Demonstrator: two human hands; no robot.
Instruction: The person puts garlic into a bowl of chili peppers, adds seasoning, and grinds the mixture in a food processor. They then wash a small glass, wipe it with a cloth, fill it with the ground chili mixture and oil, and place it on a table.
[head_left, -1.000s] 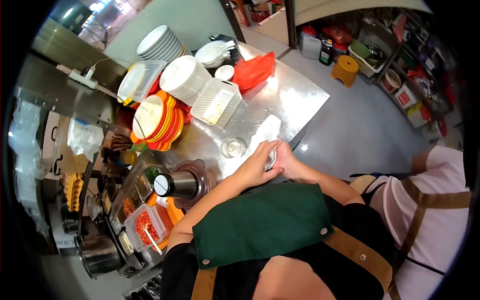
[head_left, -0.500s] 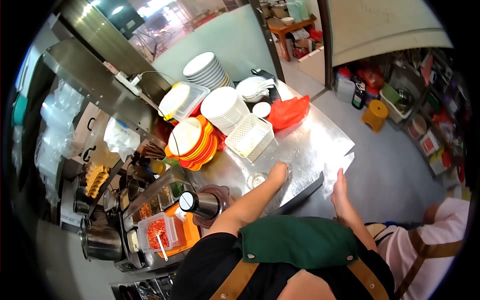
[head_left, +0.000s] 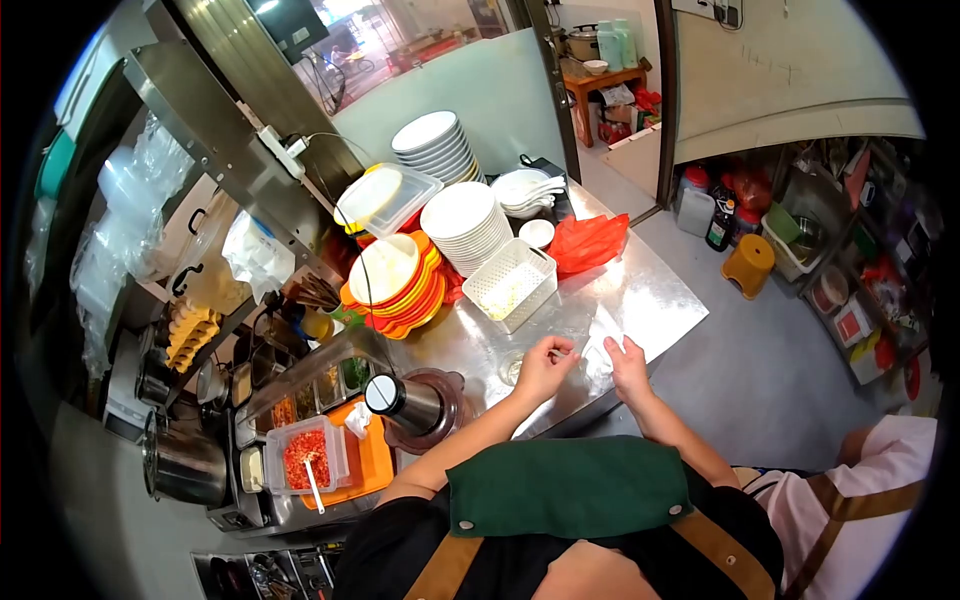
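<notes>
My right hand [head_left: 628, 366] pinches a white cloth or tissue [head_left: 602, 338] over the front part of the steel table [head_left: 670, 310]. Just left of it, my left hand [head_left: 548, 366] is raised above the tabletop with its fingers curled together; whether something small is between them is too small to tell. A small round clear dish [head_left: 512, 368] lies beside my left wrist. Beyond my hands stands a white perforated basket [head_left: 538, 296] with pale bits inside, next to a red plastic bag [head_left: 590, 243].
Stacked white bowls [head_left: 462, 225], orange-rimmed plates [head_left: 395, 285] and a steel-topped appliance [head_left: 410, 400] stand to the left. A container of chopped red food [head_left: 308, 458] is at the lower left. A person in a light shirt [head_left: 830, 500] is at the lower right, near a yellow stool [head_left: 748, 265].
My right hand has moved left with the white cloth, from beyond the table's edge to over the tabletop. My left hand has lifted slightly and turned. The camera view has shifted.
</notes>
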